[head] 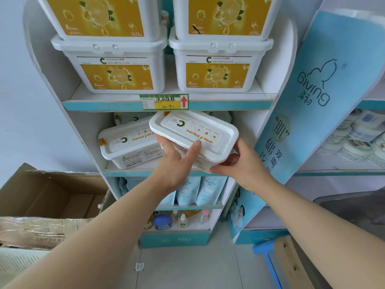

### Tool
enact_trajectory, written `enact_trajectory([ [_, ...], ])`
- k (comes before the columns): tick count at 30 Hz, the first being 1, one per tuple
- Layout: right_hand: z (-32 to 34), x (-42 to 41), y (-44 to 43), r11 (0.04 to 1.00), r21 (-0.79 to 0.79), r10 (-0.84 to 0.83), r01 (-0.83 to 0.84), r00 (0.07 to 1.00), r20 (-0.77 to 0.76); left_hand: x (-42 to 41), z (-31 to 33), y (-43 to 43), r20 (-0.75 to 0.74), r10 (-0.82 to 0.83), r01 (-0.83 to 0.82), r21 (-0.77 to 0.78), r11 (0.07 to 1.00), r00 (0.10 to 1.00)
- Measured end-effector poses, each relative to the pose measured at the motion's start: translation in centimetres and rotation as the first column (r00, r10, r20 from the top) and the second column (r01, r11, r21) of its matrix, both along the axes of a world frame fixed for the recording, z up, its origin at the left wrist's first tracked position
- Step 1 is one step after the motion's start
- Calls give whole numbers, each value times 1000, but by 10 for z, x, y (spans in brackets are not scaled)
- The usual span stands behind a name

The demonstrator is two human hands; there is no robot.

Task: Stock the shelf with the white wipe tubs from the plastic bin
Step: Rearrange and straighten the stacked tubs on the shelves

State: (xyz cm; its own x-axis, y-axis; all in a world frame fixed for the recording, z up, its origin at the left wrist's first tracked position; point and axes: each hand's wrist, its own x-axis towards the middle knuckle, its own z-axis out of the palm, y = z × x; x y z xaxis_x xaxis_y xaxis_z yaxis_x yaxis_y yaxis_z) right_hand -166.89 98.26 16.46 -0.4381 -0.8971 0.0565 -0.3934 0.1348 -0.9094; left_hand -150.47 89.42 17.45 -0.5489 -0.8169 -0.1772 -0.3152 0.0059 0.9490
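I hold a white wipe tub in both hands, tilted, at the mouth of the middle shelf. My left hand grips its near left side with the thumb on the lid. My right hand grips its right end from below. Another white tub lies on the same shelf to the left, and more tubs show behind it. On the shelf above, several white tubs with yellow labels are stacked two high. The plastic bin is not in view.
An open cardboard box stands on the floor at the left. Blue pouches fill the shelf below, small bottles the lowest one. A blue display panel leans at the right. A blue stool stands at lower right.
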Motion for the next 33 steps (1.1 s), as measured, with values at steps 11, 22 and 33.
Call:
enact_trajectory([
  [11, 7, 5, 0, 995, -103, 2, -15, 992, -123, 7, 20, -19, -268, -62, 100, 130, 987, 961],
  [22, -4, -1, -40, 998, -45, 34, -34, 999, 2, 10, 14, -46, -268, 63, -58, 28, 998, 961],
  [33, -7, -44, -98, 993, 89, -77, 79, 996, -33, -2, -23, -51, 114, 174, -94, -506, 857, 978],
])
